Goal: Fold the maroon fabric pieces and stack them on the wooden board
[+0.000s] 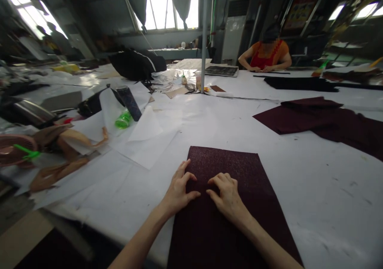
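A dark maroon fabric panel [230,221] lies flat before me, running off the bottom of the view. Its far strip has a speckled, slightly shiny surface. At the panel's left edge is my left hand [178,187], fingers apart, with the thumb and index finger reaching over the cloth. My right hand [226,192] rests on the panel to the right of it, fingers bent and the thumb held away from them. A small gap separates the two thumbs. Neither hand appears to grip anything.
White paper [143,141] covers the table on the left, near a green-capped bottle [124,119] and a pink fan [16,149]. More maroon cloth [323,119] lies at right, black cloth [299,84] beyond it. A metal pole [204,37] rises mid-table. A person in orange [265,57] works opposite.
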`<state>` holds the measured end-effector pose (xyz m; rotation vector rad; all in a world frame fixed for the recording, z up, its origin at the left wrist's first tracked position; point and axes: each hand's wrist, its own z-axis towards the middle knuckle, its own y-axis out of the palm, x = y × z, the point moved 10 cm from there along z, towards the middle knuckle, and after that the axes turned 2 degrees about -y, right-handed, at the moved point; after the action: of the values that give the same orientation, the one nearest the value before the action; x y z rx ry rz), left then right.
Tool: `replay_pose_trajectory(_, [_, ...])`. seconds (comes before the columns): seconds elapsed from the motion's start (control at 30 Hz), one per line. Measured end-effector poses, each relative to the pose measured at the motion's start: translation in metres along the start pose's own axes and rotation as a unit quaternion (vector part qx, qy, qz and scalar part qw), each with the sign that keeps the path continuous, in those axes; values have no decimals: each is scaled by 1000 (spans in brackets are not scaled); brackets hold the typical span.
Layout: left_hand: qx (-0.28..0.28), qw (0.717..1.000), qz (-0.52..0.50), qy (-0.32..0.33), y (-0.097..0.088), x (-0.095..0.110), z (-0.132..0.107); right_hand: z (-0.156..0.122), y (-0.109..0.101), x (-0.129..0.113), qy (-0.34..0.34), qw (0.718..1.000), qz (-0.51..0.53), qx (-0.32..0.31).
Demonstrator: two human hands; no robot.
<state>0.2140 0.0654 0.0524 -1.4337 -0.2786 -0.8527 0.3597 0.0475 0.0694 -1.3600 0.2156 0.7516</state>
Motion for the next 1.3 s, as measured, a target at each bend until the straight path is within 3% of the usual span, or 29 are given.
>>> replay_pose_trajectory(0.2, [-12,1000,-10,-15,5,-15,-1,2,16,-1,-9,999,-7,34])
replay_pose_trajectory(0.57, [-31,999,27,14,4,-3,1,-8,7,-10,-64,992,-5,106])
replay_pose_trajectory(0.8, [-27,999,44,9,5,-9,-2,-6,16,-11,-68,995,-11,69])
replay_pose_trajectory(1.1, [-31,998,45,-10,9,-22,-4,-7,17,-12,-85,993,4,76])
replay_pose_trajectory(1.3, [-22,999,43,-9,9,-24,-5,-11,15,-29,-144,988,34,53])
